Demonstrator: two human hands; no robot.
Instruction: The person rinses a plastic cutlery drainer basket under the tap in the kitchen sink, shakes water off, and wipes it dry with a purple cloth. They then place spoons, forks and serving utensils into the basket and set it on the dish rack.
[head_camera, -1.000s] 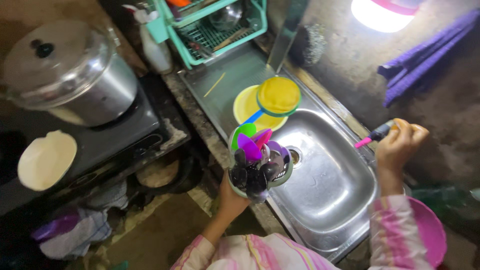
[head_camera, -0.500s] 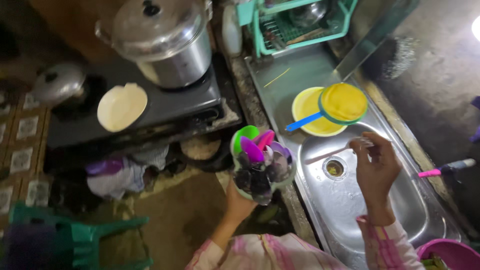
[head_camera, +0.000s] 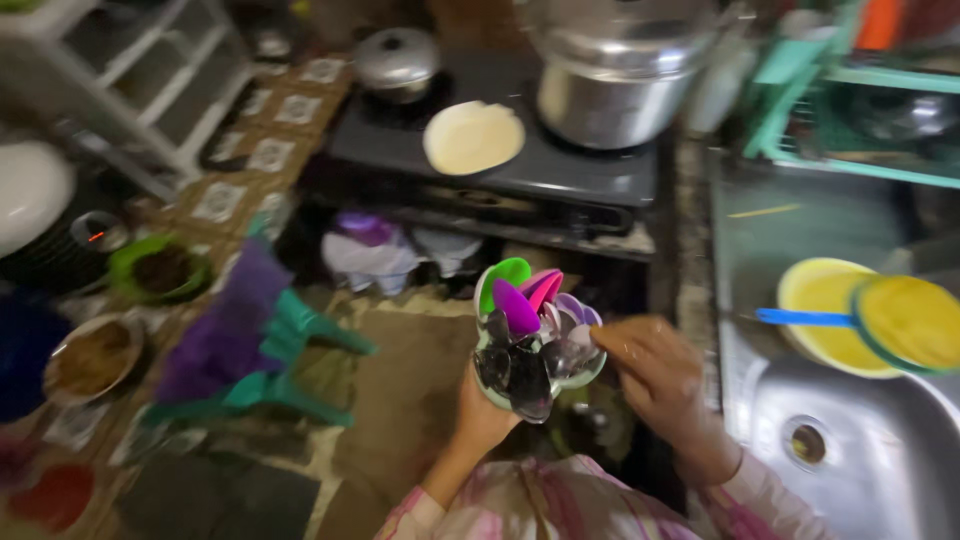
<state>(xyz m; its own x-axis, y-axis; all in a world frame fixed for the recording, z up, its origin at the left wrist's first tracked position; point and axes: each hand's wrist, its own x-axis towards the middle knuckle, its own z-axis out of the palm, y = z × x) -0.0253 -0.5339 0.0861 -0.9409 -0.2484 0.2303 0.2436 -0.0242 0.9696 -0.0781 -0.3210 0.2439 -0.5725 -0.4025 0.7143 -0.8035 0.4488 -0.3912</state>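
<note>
Head | hands on clear cup | glossy plastic spoons

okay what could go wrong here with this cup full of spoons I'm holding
The cup of spoons is crammed and held from below by the left hand, out over the floor rather than the sink; a tilt could spill spoons. The right hand at its rim could nudge one loose.

Left hand grips cup of spoons; right hand touches cup rim.
</note>
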